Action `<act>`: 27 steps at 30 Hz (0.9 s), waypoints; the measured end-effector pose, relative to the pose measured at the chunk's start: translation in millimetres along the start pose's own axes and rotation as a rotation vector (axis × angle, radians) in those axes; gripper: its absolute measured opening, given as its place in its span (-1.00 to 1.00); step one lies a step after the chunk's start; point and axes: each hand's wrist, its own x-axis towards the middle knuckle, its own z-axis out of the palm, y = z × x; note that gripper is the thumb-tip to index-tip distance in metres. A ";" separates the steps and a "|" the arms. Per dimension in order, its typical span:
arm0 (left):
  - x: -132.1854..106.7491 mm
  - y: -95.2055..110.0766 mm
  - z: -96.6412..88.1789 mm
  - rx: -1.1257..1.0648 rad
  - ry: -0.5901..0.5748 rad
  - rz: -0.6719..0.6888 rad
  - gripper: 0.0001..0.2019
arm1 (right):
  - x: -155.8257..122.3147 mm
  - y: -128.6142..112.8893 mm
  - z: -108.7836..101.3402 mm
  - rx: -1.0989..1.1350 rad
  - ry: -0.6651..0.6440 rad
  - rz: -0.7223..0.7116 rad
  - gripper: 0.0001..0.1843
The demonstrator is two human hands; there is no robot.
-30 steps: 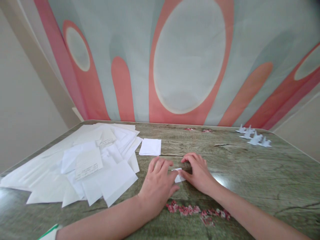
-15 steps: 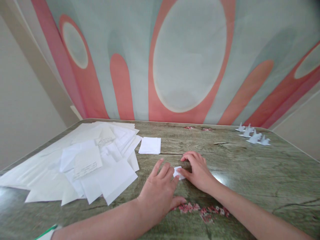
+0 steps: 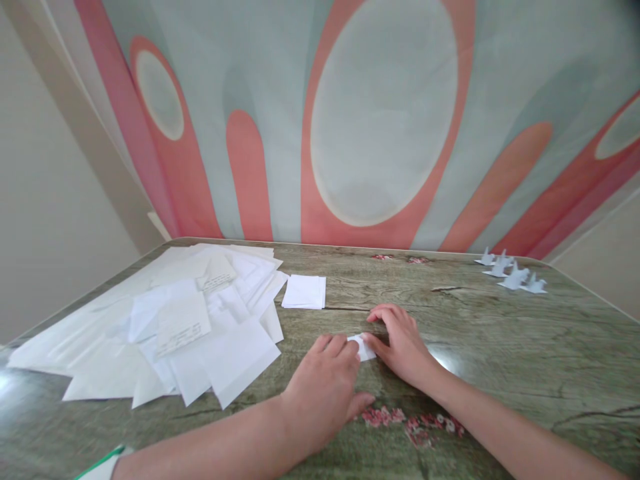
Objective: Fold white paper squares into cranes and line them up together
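A small folded white paper (image 3: 367, 349) lies on the wood-patterned table between my two hands. My left hand (image 3: 327, 377) is palm down, its fingers curled together and pressing on the paper's left side, with the thumb apart on the table. From the right, my right hand (image 3: 400, 340) holds the paper with its thumb on the upper right edge; its other fingers arch above the table. The fingers cover part of the paper, so its exact folds are hidden.
Loose white sheets (image 3: 245, 357) spread over the table's left side, some with printed lines. A small stack of square papers (image 3: 305, 292) sits behind my left hand. Several folded paper cranes (image 3: 514, 276) stand at the back right. A patterned curtain (image 3: 285, 133) hangs behind the table (image 3: 480, 320).
My left fingers, raised and spread before, have come down and curled onto the paper's left part. The right thumb has shifted slightly toward the paper's upper right edge. The view has moved a little.
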 end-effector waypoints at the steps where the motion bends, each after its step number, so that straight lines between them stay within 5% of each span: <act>1: -0.1 -0.5 0.1 -0.005 -0.003 0.000 -0.58 | -0.4 0.5 0.3 0.004 0.004 -0.001 -0.75; 27: 11.2 -21.5 17.9 -0.167 0.134 0.081 -0.79 | -8.1 -5.0 -9.8 0.134 -0.099 -0.041 -0.92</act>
